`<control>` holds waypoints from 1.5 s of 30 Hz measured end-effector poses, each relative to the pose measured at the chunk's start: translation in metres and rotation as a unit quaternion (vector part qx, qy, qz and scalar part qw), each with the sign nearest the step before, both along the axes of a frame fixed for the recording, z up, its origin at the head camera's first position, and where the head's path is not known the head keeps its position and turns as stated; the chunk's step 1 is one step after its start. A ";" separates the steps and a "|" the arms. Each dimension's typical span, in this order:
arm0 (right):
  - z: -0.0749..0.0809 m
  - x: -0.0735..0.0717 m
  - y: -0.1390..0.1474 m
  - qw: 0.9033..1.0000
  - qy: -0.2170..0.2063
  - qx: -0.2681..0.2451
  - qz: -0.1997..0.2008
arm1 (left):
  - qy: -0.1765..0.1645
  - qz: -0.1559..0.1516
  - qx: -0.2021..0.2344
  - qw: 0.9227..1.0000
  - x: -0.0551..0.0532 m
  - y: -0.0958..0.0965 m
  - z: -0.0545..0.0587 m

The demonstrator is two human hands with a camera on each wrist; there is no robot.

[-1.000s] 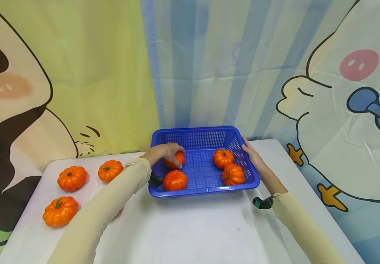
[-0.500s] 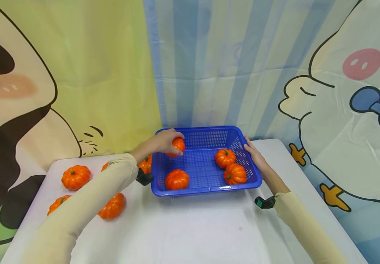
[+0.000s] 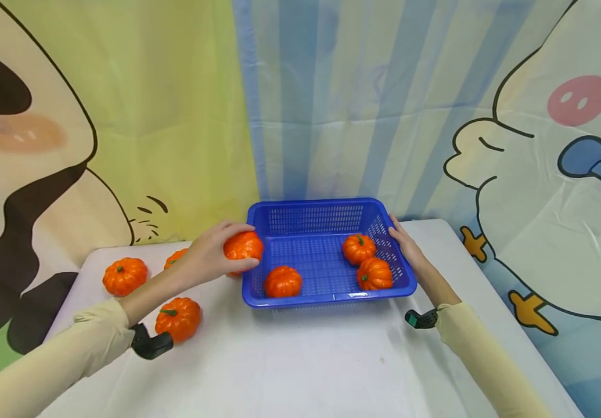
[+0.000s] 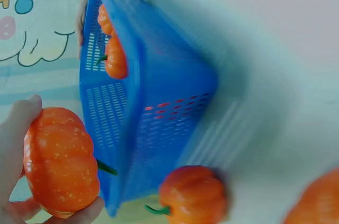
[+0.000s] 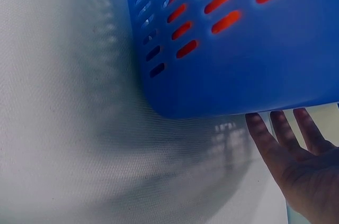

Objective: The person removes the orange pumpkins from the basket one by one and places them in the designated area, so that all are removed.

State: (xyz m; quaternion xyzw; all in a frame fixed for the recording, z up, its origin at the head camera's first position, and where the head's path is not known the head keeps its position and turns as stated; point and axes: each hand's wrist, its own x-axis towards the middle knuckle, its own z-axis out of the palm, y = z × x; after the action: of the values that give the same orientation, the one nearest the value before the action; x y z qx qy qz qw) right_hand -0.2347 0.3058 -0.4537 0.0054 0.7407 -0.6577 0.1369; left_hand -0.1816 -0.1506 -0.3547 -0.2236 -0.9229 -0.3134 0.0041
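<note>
My left hand [image 3: 211, 255] grips an orange toy pumpkin [image 3: 244, 247] between thumb and fingers, at the left rim of the blue plastic basket [image 3: 326, 301]. In the left wrist view the held pumpkin [image 4: 59, 160] is raised beside the basket wall, its green stem toward the rim. My right hand [image 3: 409, 247] touches the basket's right side from outside; in the right wrist view its fingers [image 5: 286, 131] reach fairly straight to the basket's edge. Inside the basket sit one pumpkin [image 3: 283, 282] at front left and two, one pumpkin [image 3: 359, 249] behind another [image 3: 375, 274], at the right.
Left of the basket, more pumpkins stand on the white table [image 3: 300, 371]: one far left [image 3: 125, 277], one nearer pumpkin [image 3: 179, 320], and another [image 3: 175, 258] partly behind my left hand. Close to the basket's left wall lies a pumpkin [image 4: 193, 195]. A printed curtain [image 3: 310, 116] hangs behind.
My left hand has lifted a pumpkin out of the basket's back left and carried it left to the rim. My right hand stays at the basket's right side.
</note>
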 end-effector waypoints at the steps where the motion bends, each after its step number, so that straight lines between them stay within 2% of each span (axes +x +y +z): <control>1: 0.001 0.000 0.000 1.000 0.002 0.000 0.001 | -0.003 0.010 0.003 1.000 0.006 -0.007 -0.003; 7: 0.000 0.002 -0.001 1.000 0.000 0.016 0.004 | -0.022 0.060 -0.010 0.998 0.032 -0.044 -0.023; 13: 0.000 0.002 0.000 1.000 0.001 0.026 -0.001 | -0.035 0.072 -0.021 0.997 0.045 -0.063 -0.039; 18: 0.001 0.001 0.000 1.000 0.005 0.016 0.003 | -0.060 0.073 -0.021 0.995 0.050 -0.065 -0.047; 25: 0.000 0.001 0.000 1.000 0.002 0.018 -0.004 | -0.084 0.071 -0.036 0.993 0.052 -0.062 -0.050; 33: 0.005 0.003 -0.002 1.000 -0.005 0.012 -0.004 | -0.078 0.070 -0.041 0.994 0.053 -0.063 -0.052; 41: 0.028 0.016 -0.011 1.000 -0.017 0.007 -0.002 | -0.057 0.066 -0.058 0.995 0.055 -0.064 -0.056; 45: 0.028 0.016 -0.012 1.000 -0.016 -0.003 -0.001 | -0.057 0.061 -0.062 0.995 0.056 -0.064 -0.058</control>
State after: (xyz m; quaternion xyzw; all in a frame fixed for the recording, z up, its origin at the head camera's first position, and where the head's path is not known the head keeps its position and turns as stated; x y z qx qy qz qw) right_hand -0.2187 0.2940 -0.4254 0.0162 0.7366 -0.6596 0.1485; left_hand -0.1259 -0.2143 -0.4126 -0.1487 -0.9512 -0.2669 -0.0437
